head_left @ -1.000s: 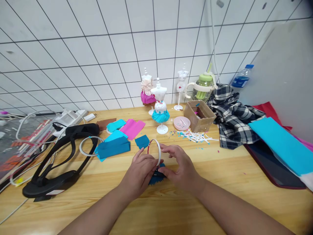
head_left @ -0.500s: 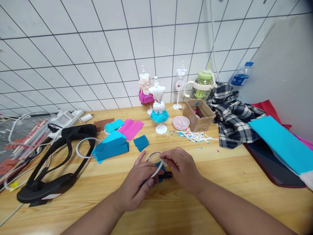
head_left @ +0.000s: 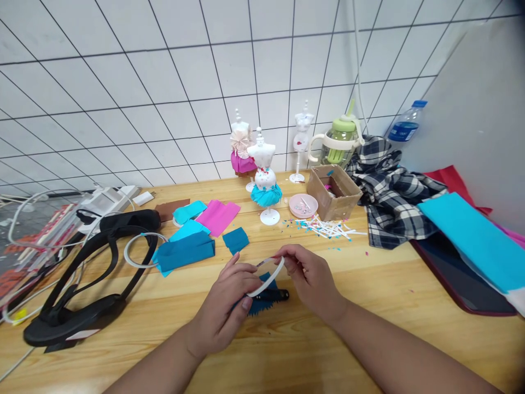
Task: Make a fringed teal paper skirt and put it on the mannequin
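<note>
My two hands close on a white ring (head_left: 268,280), low in the middle of the frame.
My left hand (head_left: 227,306) clasps its lower left between thumb and fingers; my right hand (head_left: 314,282) pinches its upper right. It tilts over jagged-edged teal material (head_left: 258,308) and a black strip (head_left: 276,295) on the counter (head_left: 328,355), in front of the turquoise-skirted dress form (head_left: 265,178).

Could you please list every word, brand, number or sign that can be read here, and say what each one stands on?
No text can be read with certainty.
Bottle: white marks on its blue label, too small and blurred.
Orange-marked bundle at far left: any print is too blurred.
</note>
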The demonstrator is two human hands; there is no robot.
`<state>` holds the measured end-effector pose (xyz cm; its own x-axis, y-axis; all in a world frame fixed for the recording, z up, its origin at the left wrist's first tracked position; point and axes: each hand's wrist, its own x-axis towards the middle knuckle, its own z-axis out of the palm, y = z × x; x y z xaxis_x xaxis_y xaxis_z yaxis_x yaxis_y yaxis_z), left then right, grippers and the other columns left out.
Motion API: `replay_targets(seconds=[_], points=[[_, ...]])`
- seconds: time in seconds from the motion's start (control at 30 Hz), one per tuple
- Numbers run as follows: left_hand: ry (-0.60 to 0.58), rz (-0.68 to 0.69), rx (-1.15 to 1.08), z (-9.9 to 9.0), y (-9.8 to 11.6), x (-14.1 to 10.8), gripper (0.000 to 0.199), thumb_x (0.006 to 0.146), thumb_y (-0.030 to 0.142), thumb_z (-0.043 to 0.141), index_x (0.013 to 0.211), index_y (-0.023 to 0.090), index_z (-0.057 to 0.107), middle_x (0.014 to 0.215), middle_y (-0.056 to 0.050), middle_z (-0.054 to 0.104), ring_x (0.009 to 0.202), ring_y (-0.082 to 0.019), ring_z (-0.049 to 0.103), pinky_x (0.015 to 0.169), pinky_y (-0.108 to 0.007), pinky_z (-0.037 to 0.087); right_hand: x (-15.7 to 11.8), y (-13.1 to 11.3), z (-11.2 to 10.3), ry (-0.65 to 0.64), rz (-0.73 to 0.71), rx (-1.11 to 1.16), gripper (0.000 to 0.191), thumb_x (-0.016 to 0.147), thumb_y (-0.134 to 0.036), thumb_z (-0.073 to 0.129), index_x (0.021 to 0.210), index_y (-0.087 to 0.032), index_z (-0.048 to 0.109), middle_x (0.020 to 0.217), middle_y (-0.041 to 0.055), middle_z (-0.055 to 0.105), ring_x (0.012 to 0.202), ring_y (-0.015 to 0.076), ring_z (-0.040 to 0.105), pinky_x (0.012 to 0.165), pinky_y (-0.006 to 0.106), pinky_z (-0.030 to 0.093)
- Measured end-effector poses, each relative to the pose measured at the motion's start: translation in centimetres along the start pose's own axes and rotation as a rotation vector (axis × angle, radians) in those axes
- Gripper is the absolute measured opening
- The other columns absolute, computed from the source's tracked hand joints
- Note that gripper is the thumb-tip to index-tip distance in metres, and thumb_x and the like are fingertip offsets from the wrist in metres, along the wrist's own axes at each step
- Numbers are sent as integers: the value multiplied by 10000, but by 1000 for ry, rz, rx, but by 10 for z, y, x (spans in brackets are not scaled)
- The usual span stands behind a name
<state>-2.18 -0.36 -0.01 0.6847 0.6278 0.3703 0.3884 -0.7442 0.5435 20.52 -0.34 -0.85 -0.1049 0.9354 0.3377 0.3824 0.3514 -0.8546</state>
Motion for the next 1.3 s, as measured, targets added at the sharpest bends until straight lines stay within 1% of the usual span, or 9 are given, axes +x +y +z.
replay_targets(seconds=[0.17,0.33,0.53,0.7,0.8,0.9,1.03,1.17,1.3], points=[[38,-31,64,2,-2,0,345,917,324,508,1247,225,513,1166,-69,657,1264,-259,483,1194,-514,128,-1,0,-1,57,-119,-124,159,949,-226,510,1033,-224,646,956,13,732,827,149,657,754,264,490],[60,-71,112,5,-4,-2,308,912,116,443,1171,254,534,1075,-28,683,1231,-209,511,1192,-501,148,-2,-1,-1,60,-213,-134,125,935,-211,542,1006,-221,644,921,7,729,799,138,648,745,254,495],[59,-49,68,6,-4,1,297,895,90,473,1139,246,541,1037,-26,680,1185,-185,536,1193,-466,187,-2,0,0,74,-189,-125,125,926,-218,558,1005,-222,654,909,5,728,748,127,638,723,249,496],[34,-58,-6,2,-2,1,283,936,169,436,1191,235,541,1079,-51,676,1185,-205,532,1187,-489,195,-1,0,-2,58,-118,-98,150,931,-244,541,1012,-232,667,939,12,735,735,135,642,721,265,499],[43,-51,-30,1,-1,-1,296,961,214,364,1187,214,556,1077,-73,677,1191,-233,526,1190,-547,123,0,0,-2,46,-26,-32,170,939,-253,507,1004,-225,661,903,20,733,743,144,648,694,266,504],[71,-43,-13,2,-1,-2,297,963,234,358,1170,211,570,1063,-73,681,1199,-244,520,1189,-575,54,2,1,1,10,109,108,174,938,-254,474,984,-214,638,868,23,724,641,126,620,620,257,505],[60,-42,18,2,0,-2,261,951,201,413,1153,223,576,1050,-58,689,1200,-229,524,1193,-557,91,4,5,7,-43,270,340,173,930,-313,475,969,-201,601,871,30,717,577,104,583,546,235,489],[36,-30,42,0,1,0,255,941,183,436,1145,220,585,1055,-56,697,1207,-225,523,1194,-534,137,6,7,12,-119,404,547,212,881,-393,536,937,-193,578,862,34,712,570,98,589,436,183,404],[25,-21,32,-2,5,2,251,938,181,416,1088,225,612,1012,-44,699,1145,-211,549,1190,-514,161,6,8,14,-242,455,601,194,867,-373,537,895,-183,570,769,20,685,560,100,576,433,181,396]])
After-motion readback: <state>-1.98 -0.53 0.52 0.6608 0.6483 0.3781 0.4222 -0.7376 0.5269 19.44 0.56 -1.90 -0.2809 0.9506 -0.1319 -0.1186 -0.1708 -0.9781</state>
